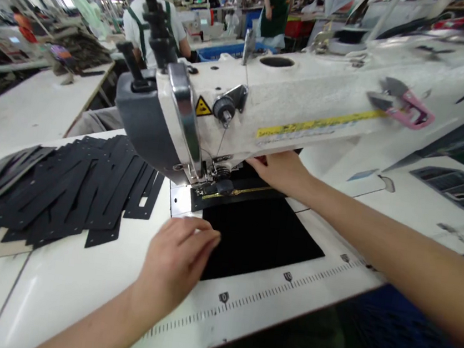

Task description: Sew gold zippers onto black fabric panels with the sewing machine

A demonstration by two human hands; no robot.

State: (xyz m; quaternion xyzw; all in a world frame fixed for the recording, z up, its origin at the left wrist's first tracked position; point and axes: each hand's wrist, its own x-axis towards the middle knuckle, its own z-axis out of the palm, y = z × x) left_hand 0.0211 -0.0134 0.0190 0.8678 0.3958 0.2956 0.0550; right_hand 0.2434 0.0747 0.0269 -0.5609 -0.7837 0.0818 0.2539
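A white industrial sewing machine [307,99] stands over black fabric [260,236] on the work surface. Under its presser foot [209,185] lies a dark strip with a gold zipper [236,192]. My right hand [280,171] reaches beneath the machine arm and rests on the far part of the dark piece; its fingertips are partly hidden. My left hand [183,249] is at the fabric's left edge, in front of the foot, with thumb and fingers pressed together. Whether anything thin is between them is too small to make out.
Many black flat pieces [75,184] are spread in an overlapping pile at the left. Pink-handled snips [411,108] sit on the machine arm. A ruler scale [260,295] runs along the front edge. People work at tables behind.
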